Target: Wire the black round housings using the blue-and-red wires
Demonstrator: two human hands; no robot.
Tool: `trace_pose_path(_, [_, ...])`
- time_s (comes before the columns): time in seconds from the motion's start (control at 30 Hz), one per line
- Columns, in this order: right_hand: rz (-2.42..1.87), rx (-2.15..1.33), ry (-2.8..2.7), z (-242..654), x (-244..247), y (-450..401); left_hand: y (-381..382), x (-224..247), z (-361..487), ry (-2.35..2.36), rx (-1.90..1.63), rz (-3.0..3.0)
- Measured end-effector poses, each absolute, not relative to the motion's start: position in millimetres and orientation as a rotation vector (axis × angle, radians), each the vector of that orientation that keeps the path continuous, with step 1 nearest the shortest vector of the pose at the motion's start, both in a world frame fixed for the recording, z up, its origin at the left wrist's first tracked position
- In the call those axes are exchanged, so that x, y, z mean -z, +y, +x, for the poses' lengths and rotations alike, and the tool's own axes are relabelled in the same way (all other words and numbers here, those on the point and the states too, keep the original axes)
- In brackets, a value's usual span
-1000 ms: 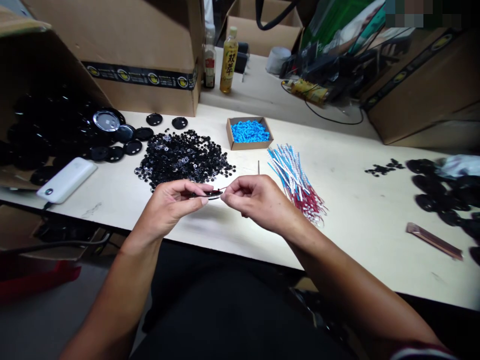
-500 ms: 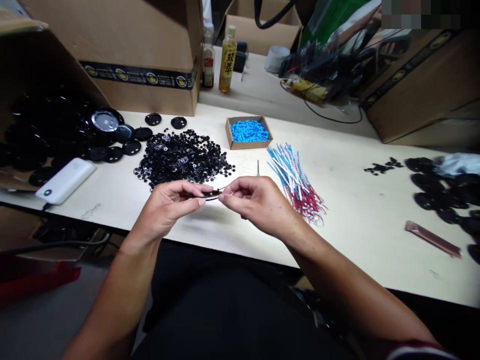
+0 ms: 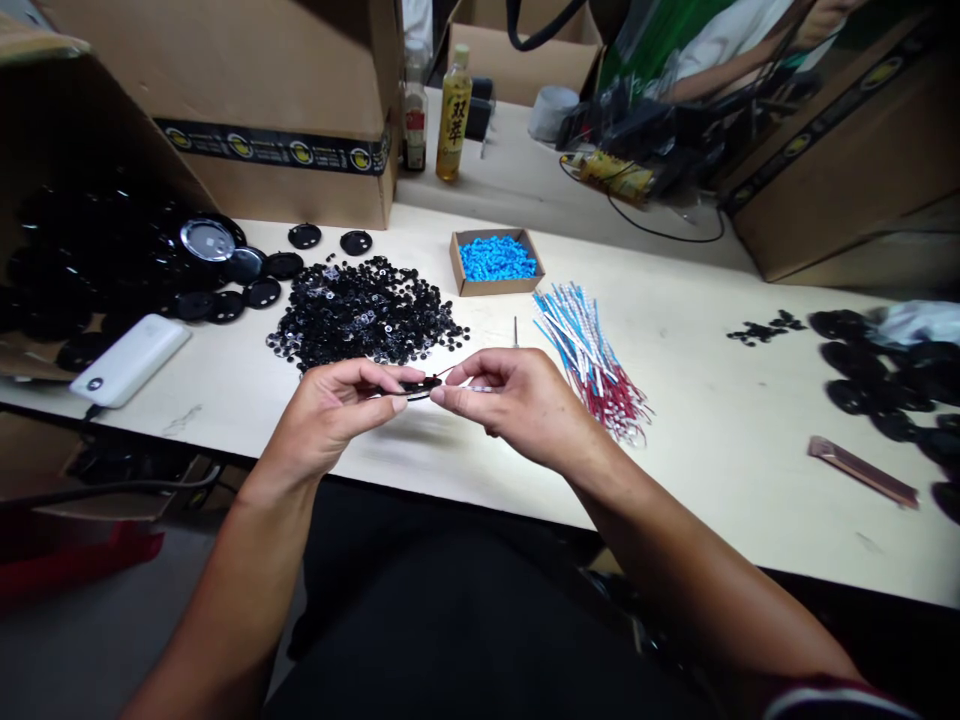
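Just above the front edge of the pale wooden work surface (image 3: 712, 490), the left hand (image 3: 330, 415) pinches a slim black plastic piece (image 3: 418, 390) between thumb and fingers. The right hand (image 3: 517, 410) closes in a narrow pinch on the same piece from the other side, and a thin red wire (image 3: 448, 372) runs from the piece past its fingertips. The piece is too small and too covered to make out in detail.

Behind the hands lies a heap of small black plastic discs (image 3: 360, 320), with larger black discs (image 3: 262, 293) left of it. Nearest the right hand stands a thin metal pin (image 3: 515, 335), beside a loose bundle of blue-and-white and red-and-white wires (image 3: 589, 365). Further back, a shallow cardboard tray (image 3: 469, 285) holds bright blue pieces. A white power bank (image 3: 131, 360) lies well left of the left hand.
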State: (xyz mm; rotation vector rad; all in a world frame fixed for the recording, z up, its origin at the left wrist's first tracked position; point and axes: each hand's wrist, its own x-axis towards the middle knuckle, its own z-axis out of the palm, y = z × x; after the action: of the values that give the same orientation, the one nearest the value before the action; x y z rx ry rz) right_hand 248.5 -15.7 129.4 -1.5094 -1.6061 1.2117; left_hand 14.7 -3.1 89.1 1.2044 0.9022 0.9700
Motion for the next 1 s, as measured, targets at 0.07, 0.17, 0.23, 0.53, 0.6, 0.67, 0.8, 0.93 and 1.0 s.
trace_pose_path(0.07, [-1.492, -1.24, -1.601, 249.7, -129.9, -15.8, -3.5, -88.6, 13.9, 0.886, -0.969, 1.195])
trace_pose_path(0.17, [-1.467, -1.307, -1.57, 250.9, -130.5, -16.5, -3.7, -87.9, 13.7, 0.861, -0.966, 1.172])
trace_pose_path(0.23, [-1.458, -1.337, -1.549, 251.3, -130.9, -17.2, -3.8, -87.8, 13.9, 0.848, -0.971, 1.159])
trace_pose_path(0.53, [-1.448, -1.418, -1.445, 251.3, -132.3, -16.8, -3.6, -90.3, 13.6, 0.843, -0.991, 1.14])
trace_pose_path(0.6, [-1.444, -1.427, -1.428, 251.0, -131.0, -16.5, -3.3, -90.6, 14.6, 0.835, -0.991, 1.138])
trace_pose_path(0.67, [-1.446, -1.438, -1.416, 250.6, -129.4, -16.1, -3.0, -90.8, 15.6, 0.826, -0.991, 1.134])
trace_pose_path(0.8, [-1.44, -1.467, -1.416, 250.2, -126.9, -15.0, -2.6, -91.1, 16.3, 0.823, -0.989, 1.127])
trace_pose_path(0.93, [-1.423, -1.502, -1.391, 250.2, -125.3, -13.5, -2.5, -90.1, 15.2, 0.84, -0.982, 1.132])
trace_pose_path(1.0, [-1.413, -1.545, -1.366, 250.5, -123.9, -12.0, -2.5, -89.0, 14.5, 0.842, -0.979, 1.144])
